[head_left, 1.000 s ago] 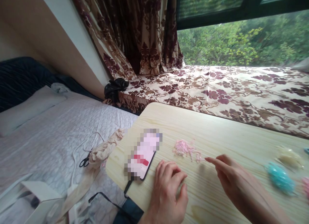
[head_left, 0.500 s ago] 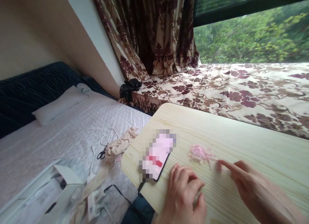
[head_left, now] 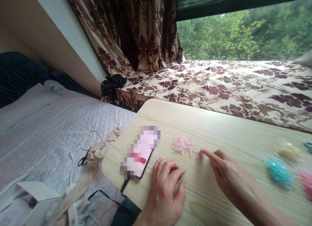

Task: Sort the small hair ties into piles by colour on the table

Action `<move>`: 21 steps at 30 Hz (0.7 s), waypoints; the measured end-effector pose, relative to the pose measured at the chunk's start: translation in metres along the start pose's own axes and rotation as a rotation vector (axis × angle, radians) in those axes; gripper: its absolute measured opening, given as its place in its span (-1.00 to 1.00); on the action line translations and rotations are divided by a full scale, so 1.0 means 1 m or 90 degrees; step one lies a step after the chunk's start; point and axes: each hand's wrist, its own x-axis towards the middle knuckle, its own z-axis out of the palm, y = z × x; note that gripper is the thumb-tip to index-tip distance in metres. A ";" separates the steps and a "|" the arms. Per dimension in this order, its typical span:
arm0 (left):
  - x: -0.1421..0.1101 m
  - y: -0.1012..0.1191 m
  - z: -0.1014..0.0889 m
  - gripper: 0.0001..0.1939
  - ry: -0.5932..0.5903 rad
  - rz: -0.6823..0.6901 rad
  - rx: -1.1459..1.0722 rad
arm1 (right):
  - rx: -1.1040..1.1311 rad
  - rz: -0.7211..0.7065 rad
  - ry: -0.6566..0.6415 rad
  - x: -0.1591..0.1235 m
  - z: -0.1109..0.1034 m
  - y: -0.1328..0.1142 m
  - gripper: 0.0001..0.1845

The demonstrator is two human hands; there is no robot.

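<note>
Lying at the far left is one pale pillow (head_left: 29, 102) on a quilted bed (head_left: 58, 125), with one white box (head_left: 39, 193) nearer the camera, its flap raised. One pair of dark-handled scissors (head_left: 83, 160) sits beside a crumpled beige cloth (head_left: 102, 151), its blades out of sight, and white cable (head_left: 73, 154) loops past both. One black bag (head_left: 113, 84) slumps where the bed meets a flower-patterned ledge (head_left: 214, 86), below a matching curtain (head_left: 148, 40). On the wooden table (head_left: 170, 113), one phone (head_left: 143, 148) lies near the left edge, its screen partly pixelated, a black strap (head_left: 125, 185) at its lower end. Just right of it rests the left hand (head_left: 168, 183), palm down, fingers loosely bent and thumb spread away from them. Beyond that hand lies one small heap of pink strands (head_left: 181, 144), too tangled to count, trailing off rightward. At that trailing end is the right hand (head_left: 220, 166), index finger extended and the others curled under; whether it pinches a strand I cannot tell, since the hand itself blocks the view. Farther right sit three bundles: one turquoise (head_left: 279, 172), one cream (head_left: 287, 151) and one pink (head_left: 307, 183), the last cut by the frame.
</note>
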 end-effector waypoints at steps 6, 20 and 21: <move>0.000 0.001 -0.001 -0.70 0.001 0.006 0.008 | 0.034 -0.045 0.008 -0.019 -0.005 0.010 -0.55; -0.002 -0.003 0.001 -0.70 -0.006 -0.003 -0.005 | -0.027 -0.056 0.066 0.013 0.008 -0.008 -0.52; -0.002 -0.002 0.001 -0.70 -0.006 -0.004 -0.004 | -0.035 -0.055 0.066 0.014 0.008 -0.008 -0.53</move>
